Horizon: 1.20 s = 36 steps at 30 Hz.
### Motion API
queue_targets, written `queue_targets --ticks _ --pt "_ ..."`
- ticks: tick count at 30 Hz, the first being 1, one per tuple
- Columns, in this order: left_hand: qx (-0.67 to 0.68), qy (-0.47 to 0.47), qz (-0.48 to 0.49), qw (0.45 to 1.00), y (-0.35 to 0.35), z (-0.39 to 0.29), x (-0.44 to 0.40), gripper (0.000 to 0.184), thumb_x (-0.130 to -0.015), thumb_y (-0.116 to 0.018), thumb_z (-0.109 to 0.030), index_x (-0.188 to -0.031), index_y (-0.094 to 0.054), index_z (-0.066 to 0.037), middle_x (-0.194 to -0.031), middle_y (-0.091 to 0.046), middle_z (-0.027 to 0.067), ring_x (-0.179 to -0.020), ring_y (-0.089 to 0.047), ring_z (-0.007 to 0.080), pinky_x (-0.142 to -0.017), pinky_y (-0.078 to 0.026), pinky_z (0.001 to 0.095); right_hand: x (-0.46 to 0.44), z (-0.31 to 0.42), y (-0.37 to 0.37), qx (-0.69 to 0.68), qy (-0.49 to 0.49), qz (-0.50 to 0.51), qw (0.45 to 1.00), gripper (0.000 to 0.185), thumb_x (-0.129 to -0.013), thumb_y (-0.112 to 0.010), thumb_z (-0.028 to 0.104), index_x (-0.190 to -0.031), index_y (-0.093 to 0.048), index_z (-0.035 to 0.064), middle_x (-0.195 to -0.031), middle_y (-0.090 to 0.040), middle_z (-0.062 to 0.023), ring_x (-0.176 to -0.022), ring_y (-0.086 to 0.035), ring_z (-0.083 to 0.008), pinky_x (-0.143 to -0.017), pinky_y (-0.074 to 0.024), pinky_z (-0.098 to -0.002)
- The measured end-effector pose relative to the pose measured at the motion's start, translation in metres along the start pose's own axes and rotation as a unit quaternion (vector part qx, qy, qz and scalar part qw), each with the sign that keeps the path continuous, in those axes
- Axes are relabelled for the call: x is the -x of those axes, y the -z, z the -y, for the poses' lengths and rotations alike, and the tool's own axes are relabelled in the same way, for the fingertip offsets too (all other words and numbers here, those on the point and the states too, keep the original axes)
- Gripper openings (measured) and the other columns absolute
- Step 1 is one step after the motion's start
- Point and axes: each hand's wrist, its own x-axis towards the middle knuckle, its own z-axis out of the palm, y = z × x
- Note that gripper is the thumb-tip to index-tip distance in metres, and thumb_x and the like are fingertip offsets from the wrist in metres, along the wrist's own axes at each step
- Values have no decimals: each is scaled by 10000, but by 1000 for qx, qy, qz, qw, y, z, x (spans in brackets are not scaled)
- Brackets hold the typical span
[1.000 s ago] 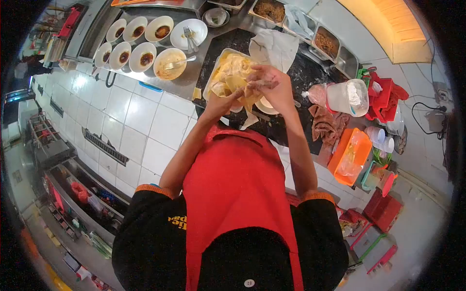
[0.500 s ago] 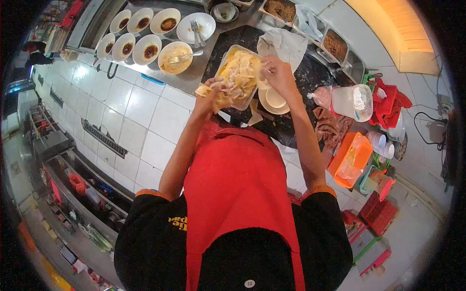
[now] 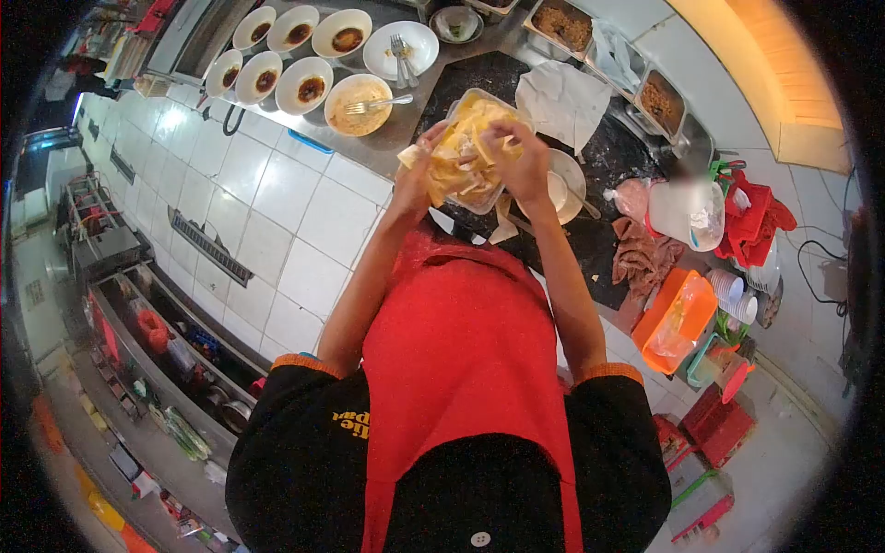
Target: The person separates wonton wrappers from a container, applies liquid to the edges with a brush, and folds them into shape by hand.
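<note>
A clear plastic container (image 3: 481, 205) full of pale yellow wonton wrappers (image 3: 464, 145) stands on the dark worktop before me. My left hand (image 3: 415, 184) is at its left side, closed around a loose wonton wrapper whose pale folds stick out past the fingers. Above the right part of the container is my right hand (image 3: 518, 164), fingers bent down and drawn together among the wrappers. What lies between those fingertips is hidden. Just right of this hand, a small cream bowl (image 3: 557, 190) sits on a plate (image 3: 573, 171), with a spoon handle beside it.
Several white bowls (image 3: 302, 87) with dark sauce stand at the upper left, near a plate with forks (image 3: 401, 51). White paper (image 3: 564, 97) lies behind the container. A brown cloth (image 3: 643, 255), a lidded tub (image 3: 687, 214) and an orange basket (image 3: 675, 318) are at right.
My right hand has moved from the container's right edge, where it pinched a thin wrapper, to over the wrappers. My left hand stays at the left side. The view has shifted slightly.
</note>
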Motion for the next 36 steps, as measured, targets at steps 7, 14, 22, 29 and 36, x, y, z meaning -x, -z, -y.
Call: queue_targets --ticks 7,14,22,29,36 --pt "-35 -13 89 995 -16 6 -8 603 -1092 -322 -500 -1598 -281 -174 -1542 -413 126 -1379 -477 259 -1109 -453 402 27 34 13 -97 -43 138 985 383 -849 -725 16 -1223 -641 8 -1060 -732 -90 -989 -706 -191 -900 -547 -332" --pt "-36 47 73 996 -23 3 -4 603 -1063 -473 -486 -1527 -409 -107 -1390 -576 179 -1233 -608 252 -1028 -512 388 32 7 18 -282 -158 123 938 393 -822 -724 -74 -1197 -631 -5 -1068 -707 -88 -980 -689 -165 -860 -572 -295" --pt "-245 4 -46 968 -25 10 -9 409 -901 -802 -228 -1163 -680 61 -1057 -747 103 -902 -715 144 -770 -584 303 31 15 49 -317 -191 89 925 360 -837 -772 -47 -1175 -654 -16 -1145 -677 -128 -979 -685 -179 -824 -578 -284" --pt "-292 -30 -30 955 -33 7 -4 387 -890 -812 -227 -1119 -693 62 -1014 -749 107 -862 -707 133 -722 -572 282 26 44 61 50 133 110 984 373 -808 -821 112 -1171 -748 159 -1393 -537 -175 -1221 -582 -332 -1009 -496 -427" --pt "-322 -35 -31 946 -30 14 -2 352 -861 -837 -246 -1022 -715 43 -900 -742 67 -742 -671 90 -626 -530 264 26 31 53 -17 57 146 987 473 -826 -825 238 -1283 -708 199 -1475 -455 -189 -1260 -538 -367 -1079 -440 -448"
